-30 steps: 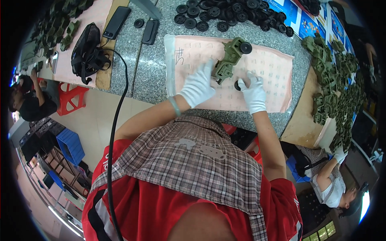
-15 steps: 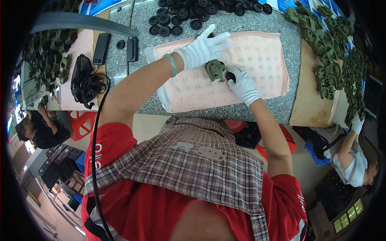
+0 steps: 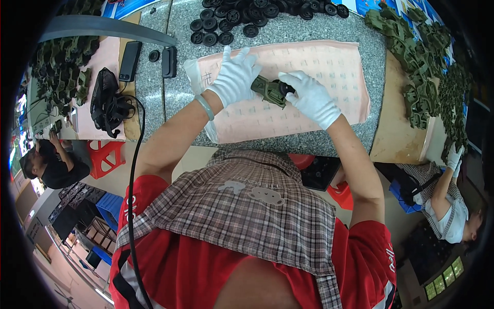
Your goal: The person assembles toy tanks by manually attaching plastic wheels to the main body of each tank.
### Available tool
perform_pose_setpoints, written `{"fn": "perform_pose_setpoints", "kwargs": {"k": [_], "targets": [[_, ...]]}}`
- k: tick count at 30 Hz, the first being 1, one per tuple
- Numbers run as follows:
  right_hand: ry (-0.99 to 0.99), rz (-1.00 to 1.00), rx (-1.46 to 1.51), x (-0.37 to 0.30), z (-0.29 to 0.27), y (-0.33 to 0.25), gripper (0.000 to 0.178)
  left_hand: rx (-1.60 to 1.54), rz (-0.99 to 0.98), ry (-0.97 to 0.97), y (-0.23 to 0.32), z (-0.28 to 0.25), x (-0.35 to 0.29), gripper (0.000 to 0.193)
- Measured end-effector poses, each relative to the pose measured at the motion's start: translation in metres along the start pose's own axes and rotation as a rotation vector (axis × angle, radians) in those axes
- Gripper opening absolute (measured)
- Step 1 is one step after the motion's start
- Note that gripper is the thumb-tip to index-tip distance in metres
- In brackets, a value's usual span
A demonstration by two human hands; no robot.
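A green plastic toy vehicle part [image 3: 268, 90] lies on the pink printed cloth [image 3: 329, 110] in front of me. My right hand [image 3: 310, 98], in a white glove, pinches a black wheel [image 3: 284, 88] against the right end of that part. On the other side, my left hand [image 3: 234, 78], also gloved, has its fingers stretched and apart. Its palm side touches or nearly touches the part's left end; the exact contact is hidden.
Many loose black wheels [image 3: 226, 24] are heaped at the back. Green parts [image 3: 419, 98] are piled on the right, more [image 3: 67, 62] on the left. A grey curved bar [image 3: 103, 29], black phone [image 3: 130, 62] and black mesh bag [image 3: 107, 103] sit at left. Other people work both sides.
My left hand has come left and nearer, to the green part's left end. The part has shifted slightly left and turned. My right hand has brought the black wheel up against it.
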State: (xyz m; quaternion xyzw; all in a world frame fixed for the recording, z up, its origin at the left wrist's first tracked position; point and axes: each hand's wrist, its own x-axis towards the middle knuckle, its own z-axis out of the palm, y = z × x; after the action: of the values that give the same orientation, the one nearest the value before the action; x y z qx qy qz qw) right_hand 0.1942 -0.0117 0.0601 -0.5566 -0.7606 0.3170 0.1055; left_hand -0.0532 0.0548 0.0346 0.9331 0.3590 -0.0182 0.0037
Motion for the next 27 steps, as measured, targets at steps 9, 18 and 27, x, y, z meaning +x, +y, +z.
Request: {"fn": "perform_pose_setpoints", "kwargs": {"k": [9,18,27], "targets": [[-0.187,0.029,-0.273,0.021,0.005,-0.015,0.049,-0.256,0.011,-0.194,-0.006,0.002,0.003,0.051],[0.159,0.261,-0.115,0.027,0.02,-0.017,0.045,-0.284,0.011,-0.121,-0.007,0.005,-0.002,0.05],[0.356,0.179,-0.104,0.071,0.078,0.003,0.021,-0.286,0.03,-0.072,-0.011,0.016,0.002,0.048]]}}
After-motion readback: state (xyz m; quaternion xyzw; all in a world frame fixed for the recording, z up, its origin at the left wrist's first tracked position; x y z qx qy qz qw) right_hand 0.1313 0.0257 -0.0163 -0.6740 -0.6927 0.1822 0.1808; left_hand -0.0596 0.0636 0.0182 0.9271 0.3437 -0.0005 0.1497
